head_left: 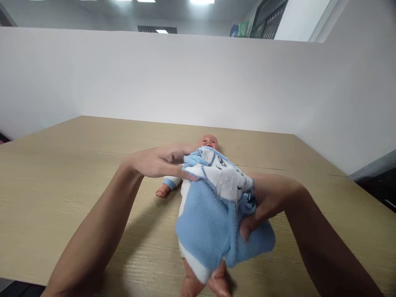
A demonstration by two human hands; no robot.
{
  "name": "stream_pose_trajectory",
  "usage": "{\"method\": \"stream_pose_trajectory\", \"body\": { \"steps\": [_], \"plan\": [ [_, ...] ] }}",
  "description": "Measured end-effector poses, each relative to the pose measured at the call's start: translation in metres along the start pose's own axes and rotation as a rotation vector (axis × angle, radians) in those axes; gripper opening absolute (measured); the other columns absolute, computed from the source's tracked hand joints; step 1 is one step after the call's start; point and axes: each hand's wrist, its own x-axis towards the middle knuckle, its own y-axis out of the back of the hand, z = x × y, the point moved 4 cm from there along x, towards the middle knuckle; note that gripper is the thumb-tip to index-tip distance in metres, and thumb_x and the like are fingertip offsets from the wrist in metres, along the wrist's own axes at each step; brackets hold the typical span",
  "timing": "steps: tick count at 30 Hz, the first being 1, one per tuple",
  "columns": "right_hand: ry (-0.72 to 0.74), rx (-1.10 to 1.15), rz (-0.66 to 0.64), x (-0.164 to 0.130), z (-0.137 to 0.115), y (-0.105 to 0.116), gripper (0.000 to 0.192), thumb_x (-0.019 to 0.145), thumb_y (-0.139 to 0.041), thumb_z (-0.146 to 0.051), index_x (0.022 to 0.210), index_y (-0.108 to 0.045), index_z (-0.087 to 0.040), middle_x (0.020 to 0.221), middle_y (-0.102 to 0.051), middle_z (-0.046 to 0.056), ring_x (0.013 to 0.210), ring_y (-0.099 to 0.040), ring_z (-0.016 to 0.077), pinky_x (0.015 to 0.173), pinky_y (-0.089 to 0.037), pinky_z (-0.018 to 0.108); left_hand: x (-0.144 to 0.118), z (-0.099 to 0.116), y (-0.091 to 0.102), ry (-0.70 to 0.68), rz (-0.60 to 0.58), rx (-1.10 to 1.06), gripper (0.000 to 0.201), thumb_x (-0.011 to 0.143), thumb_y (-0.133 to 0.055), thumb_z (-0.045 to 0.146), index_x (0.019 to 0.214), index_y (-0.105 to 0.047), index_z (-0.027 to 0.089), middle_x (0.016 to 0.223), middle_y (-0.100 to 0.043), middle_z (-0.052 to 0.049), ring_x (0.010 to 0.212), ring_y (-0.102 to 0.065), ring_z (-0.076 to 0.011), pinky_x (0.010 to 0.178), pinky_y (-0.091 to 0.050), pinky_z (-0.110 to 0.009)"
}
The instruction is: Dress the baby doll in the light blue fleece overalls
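- Left hand pinching the upper edge of a fleecy blue garment, fingers closed on the cloth.
- Right hand gripping the garment's bunched right side, thumb pressed in.
- Garment soft and fuzzy, white printed lining, draped over a glossy plastic baby doll lying on its back.
- Pale wood-grain table, smooth; plain white partition behind.

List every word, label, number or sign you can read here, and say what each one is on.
None can be read.
Blue and white garment, held by the left hand and right hand over the baby doll: dark printed marks, no legible letters.
Green sign on the far wall: too small and blurred.
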Motion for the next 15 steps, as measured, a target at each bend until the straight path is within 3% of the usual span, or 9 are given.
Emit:
{"method": "stream_pose_trajectory", "body": {
  "steps": [6,8,10,11,13,15],
  "plan": [
    [0.067,0.059,0.261,-0.006,0.006,0.011,0.052,0.07,-0.097,-0.052,0.112,-0.085,-0.024,0.109,-0.082,0.006,0.122,-0.073,0.0315,0.119,-0.051,0.042,-0.007,-0.015,0.0,0.114,-0.125,0.015,0.042,0.066,-0.101,0.048,0.089,-0.078,0.022,0.069,-0.069,-0.001,0.058,-0.065,-0.0189,0.051,-0.055,-0.026],
    [0.044,0.122,0.341,-0.01,0.009,0.011,0.054,0.073,-0.094,-0.054,0.115,-0.083,-0.022,0.114,-0.081,0.008,0.122,-0.073,0.0334,0.115,-0.054,0.045,-0.009,-0.015,0.001,0.075,-0.094,0.029,0.042,0.06,-0.103,0.048,0.078,-0.075,0.023,0.059,-0.062,0.001,0.052,-0.061,-0.018,0.047,-0.052,-0.027],
    [0.009,0.172,0.381,-0.011,0.012,0.009,0.051,0.077,-0.091,-0.053,0.116,-0.082,-0.021,0.117,-0.081,0.008,0.118,-0.074,0.032,0.108,-0.058,0.042,-0.01,-0.014,0.004,0.046,-0.022,0.045,0.04,0.065,-0.101,0.048,0.076,-0.073,0.023,0.058,-0.061,0.0,0.054,-0.061,-0.0183,0.05,-0.054,-0.027],
    [-0.002,0.196,0.346,-0.009,0.014,0.007,0.048,0.079,-0.091,-0.051,0.114,-0.082,-0.02,0.115,-0.081,0.007,0.114,-0.076,0.0306,0.104,-0.06,0.039,-0.01,-0.014,0.006,0.037,0.02,0.045,0.038,0.069,-0.099,0.049,0.078,-0.073,0.022,0.061,-0.063,-0.001,0.058,-0.063,-0.019,0.053,-0.056,-0.027],
    [0.008,0.23,0.15,-0.004,0.015,-0.004,0.047,0.076,-0.093,-0.049,0.109,-0.082,-0.017,0.105,-0.082,0.007,0.107,-0.077,0.0291,0.095,-0.063,0.033,-0.009,-0.014,0.008,0.024,0.105,0.046,0.036,0.077,-0.094,0.051,0.087,-0.074,0.021,0.072,-0.068,-0.003,0.068,-0.068,-0.0202,0.062,-0.059,-0.028],
    [0.04,0.236,0.061,-0.001,0.016,-0.01,0.058,0.062,-0.101,-0.052,0.102,-0.082,-0.015,0.091,-0.081,0.006,0.103,-0.078,0.0303,0.087,-0.064,0.031,-0.008,-0.013,0.01,0.011,0.164,0.047,0.036,0.082,-0.09,0.051,0.094,-0.074,0.021,0.08,-0.07,-0.004,0.074,-0.069,-0.0197,0.065,-0.059,-0.026]
  ]
}}
